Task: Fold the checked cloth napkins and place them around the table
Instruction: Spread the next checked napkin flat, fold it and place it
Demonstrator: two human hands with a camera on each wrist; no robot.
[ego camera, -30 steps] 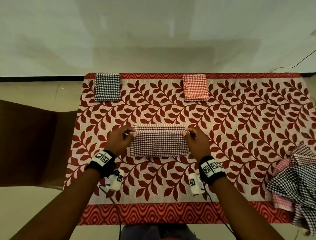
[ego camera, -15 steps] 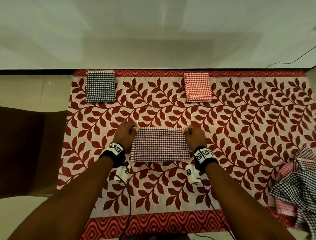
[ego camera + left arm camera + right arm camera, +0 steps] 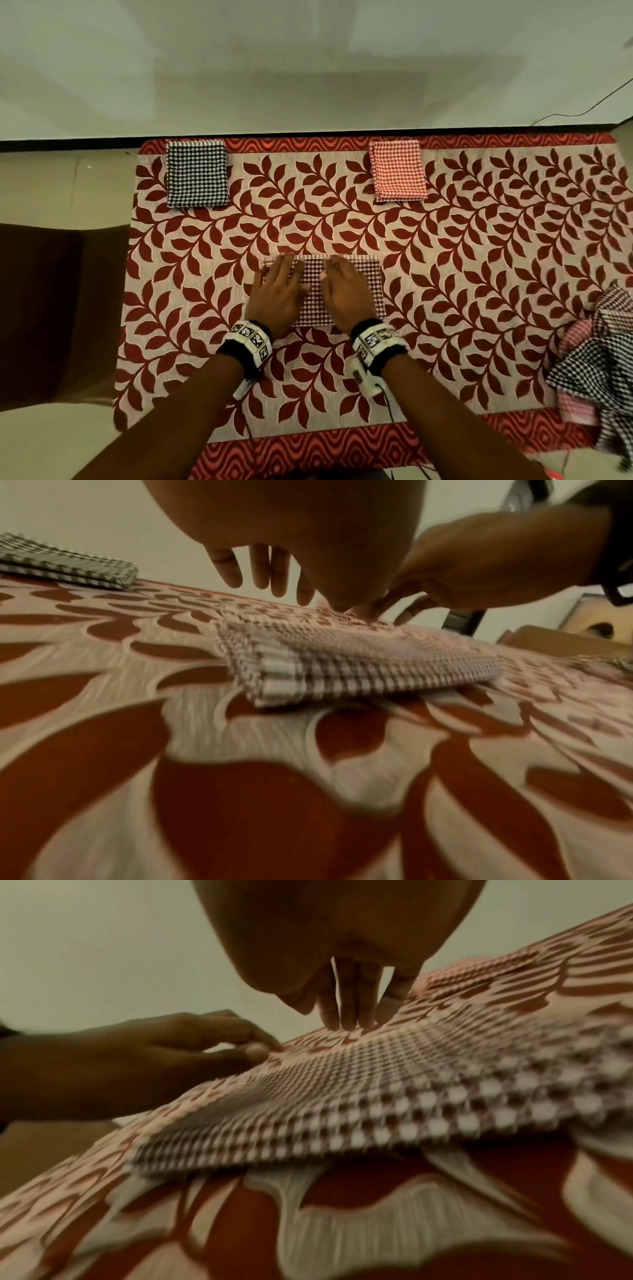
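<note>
A maroon checked napkin (image 3: 371,291) lies folded into a long rectangle at the middle of the table. My left hand (image 3: 277,291) rests flat on its left part, fingers spread and straight. My right hand (image 3: 342,291) lies flat just beside it on the napkin's middle, fingertips near the far edge. In the left wrist view the napkin (image 3: 342,653) shows as a thick stack of layers, with my left fingers (image 3: 260,572) straight above its far side. In the right wrist view my right fingers (image 3: 346,1007) touch the cloth (image 3: 377,1091).
A folded black checked napkin (image 3: 197,174) and a folded red checked one (image 3: 397,171) lie along the far edge of the leaf-patterned tablecloth (image 3: 479,257). A pile of unfolded napkins (image 3: 603,359) hangs at the right edge. A brown chair (image 3: 51,308) stands to the left.
Both hands let go of the napkin's far corners at its two ends and moved inward. They now lie flat on the folded cloth.
</note>
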